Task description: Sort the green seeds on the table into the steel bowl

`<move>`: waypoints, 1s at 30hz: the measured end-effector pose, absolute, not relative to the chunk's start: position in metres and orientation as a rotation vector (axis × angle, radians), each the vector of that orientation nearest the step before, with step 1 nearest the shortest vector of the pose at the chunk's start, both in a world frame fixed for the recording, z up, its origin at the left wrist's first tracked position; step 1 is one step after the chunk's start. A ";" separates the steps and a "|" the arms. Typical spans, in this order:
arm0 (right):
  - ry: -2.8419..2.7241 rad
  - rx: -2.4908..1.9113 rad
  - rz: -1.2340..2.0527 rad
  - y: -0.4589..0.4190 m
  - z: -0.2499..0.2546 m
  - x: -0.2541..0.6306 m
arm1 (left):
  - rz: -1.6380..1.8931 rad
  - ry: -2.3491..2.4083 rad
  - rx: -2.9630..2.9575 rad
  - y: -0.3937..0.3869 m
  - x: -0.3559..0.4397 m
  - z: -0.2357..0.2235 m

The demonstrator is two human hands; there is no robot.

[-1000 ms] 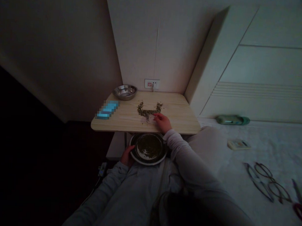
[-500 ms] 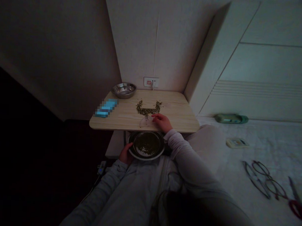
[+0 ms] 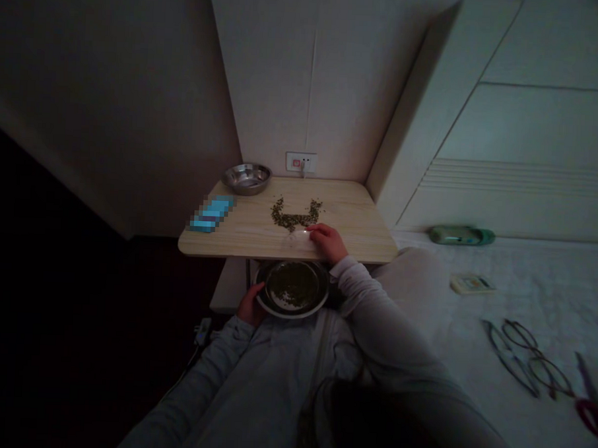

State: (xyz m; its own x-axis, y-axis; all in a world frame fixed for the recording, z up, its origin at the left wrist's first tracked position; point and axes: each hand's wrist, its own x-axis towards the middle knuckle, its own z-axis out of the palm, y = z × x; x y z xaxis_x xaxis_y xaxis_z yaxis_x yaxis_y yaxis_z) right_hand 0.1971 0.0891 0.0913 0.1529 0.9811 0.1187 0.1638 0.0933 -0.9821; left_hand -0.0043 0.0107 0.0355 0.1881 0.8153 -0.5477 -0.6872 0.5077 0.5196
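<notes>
My left hand (image 3: 250, 306) grips the left rim of a metal bowl (image 3: 320, 304) under the table's front edge, with its thumb over the rim. Small dark-green grains, perhaps mung beans, lie in the bowl (image 3: 296, 283) with a pale patch showing at their near side. Over the table, the fingers of my right hand (image 3: 328, 242) pinch a small clear, see-through piece (image 3: 298, 238) whose exact kind is hard to make out. Just beyond it, more green grains (image 3: 294, 220) are spread on the wood in a U-shaped pile.
The light wooden table (image 3: 353, 216) bears an empty-looking steel bowl (image 3: 247, 179) at its back left and a blurred blue phone-like item (image 3: 212, 213). A wall socket (image 3: 300, 162) sits behind. On the bed to the right lie a green bottle (image 3: 461, 235), glasses (image 3: 536, 353) and red-handled scissors (image 3: 590, 415).
My right hand has shifted slightly right, and the clear piece in its fingers now shows a bright glint. My left hand stays on the bowl; the whole view has drifted a little.
</notes>
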 end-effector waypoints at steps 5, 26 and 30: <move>-1.206 -1.358 0.778 0.089 0.087 0.209 | 1.075 0.913 0.177 0.010 -0.004 0.037; -1.265 -1.376 0.770 0.084 0.084 0.210 | 1.054 0.914 0.180 0.012 -0.004 0.036; -1.316 -1.317 0.815 0.085 0.082 0.209 | 1.057 0.898 0.184 0.012 -0.004 0.034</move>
